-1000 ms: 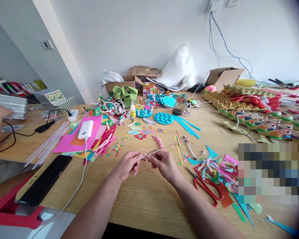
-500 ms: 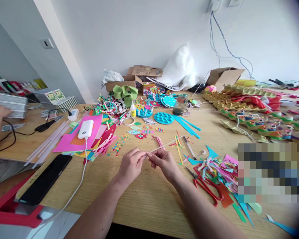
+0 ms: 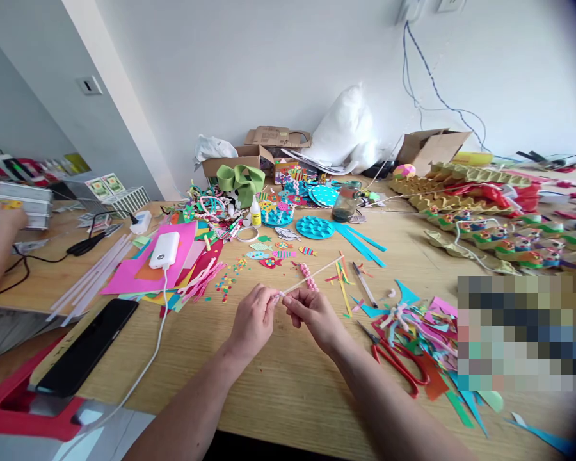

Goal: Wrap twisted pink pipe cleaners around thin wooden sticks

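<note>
My left hand (image 3: 255, 318) and my right hand (image 3: 313, 315) meet over the middle of the table, fingertips pinched close together. Between them is a thin pale strip (image 3: 319, 273), its free end slanting up and to the right past my right hand. The bit between my fingertips is too small to make out. Just behind my right hand lies a pink twisted piece (image 3: 308, 276). Beyond the hands, several decorated paper fish (image 3: 284, 254) lie flat, with small coloured paper dots (image 3: 227, 285) to the left.
Red-handled scissors (image 3: 397, 362) and paper scraps (image 3: 425, 326) lie right, near a pen (image 3: 365, 284). A phone (image 3: 89, 346) and cabled power bank (image 3: 164, 250) are left. Behind stand a glue bottle (image 3: 255, 212), blue scalloped disc (image 3: 315, 227) and jar (image 3: 347, 203). Another person's hand (image 3: 7, 221) is far left.
The strip's free end has shifted slightly left and up, while my two hands stay pinched nearly in place. At far left, the other person's hand has moved, now showing something yellow.
</note>
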### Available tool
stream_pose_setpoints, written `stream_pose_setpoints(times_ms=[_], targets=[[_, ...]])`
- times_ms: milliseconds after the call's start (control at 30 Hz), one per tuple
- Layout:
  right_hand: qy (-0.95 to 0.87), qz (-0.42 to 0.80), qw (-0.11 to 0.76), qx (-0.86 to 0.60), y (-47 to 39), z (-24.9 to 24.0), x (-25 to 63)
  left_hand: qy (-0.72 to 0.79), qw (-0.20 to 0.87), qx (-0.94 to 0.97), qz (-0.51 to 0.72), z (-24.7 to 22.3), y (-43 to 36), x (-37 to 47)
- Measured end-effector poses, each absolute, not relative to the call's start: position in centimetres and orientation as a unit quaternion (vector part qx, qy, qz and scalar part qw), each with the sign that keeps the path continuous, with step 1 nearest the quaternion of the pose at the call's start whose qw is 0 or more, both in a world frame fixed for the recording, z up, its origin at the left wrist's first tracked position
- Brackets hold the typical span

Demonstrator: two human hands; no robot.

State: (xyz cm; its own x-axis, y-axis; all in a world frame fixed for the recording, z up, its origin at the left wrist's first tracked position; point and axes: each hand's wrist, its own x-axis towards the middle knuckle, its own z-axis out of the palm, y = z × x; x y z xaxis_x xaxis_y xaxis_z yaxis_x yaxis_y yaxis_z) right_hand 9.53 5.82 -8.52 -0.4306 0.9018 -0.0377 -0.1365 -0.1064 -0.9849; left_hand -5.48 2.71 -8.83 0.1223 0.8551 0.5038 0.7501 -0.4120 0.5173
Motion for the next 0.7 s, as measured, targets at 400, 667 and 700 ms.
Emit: stream_pose_setpoints(times_ms=[400, 667, 700], targets=[[-0.532, 0.67, 0.391, -0.338, 5.86, -8.55, 9.52, 0.529, 0.346, 0.631, 0.451, -8.71, 2.94, -5.32], [-0.535, 0.63, 0.407, -0.389, 5.89, -8.39, 9.29, 0.475, 0.544, 0.486, 0.493, -8.52, 3.1, -5.54], [-0.544, 0.622, 0.408, -0.388, 5.85, -8.34, 9.25, 0.47, 0.562, 0.469, 0.492, -8.48, 3.11, -5.63]])
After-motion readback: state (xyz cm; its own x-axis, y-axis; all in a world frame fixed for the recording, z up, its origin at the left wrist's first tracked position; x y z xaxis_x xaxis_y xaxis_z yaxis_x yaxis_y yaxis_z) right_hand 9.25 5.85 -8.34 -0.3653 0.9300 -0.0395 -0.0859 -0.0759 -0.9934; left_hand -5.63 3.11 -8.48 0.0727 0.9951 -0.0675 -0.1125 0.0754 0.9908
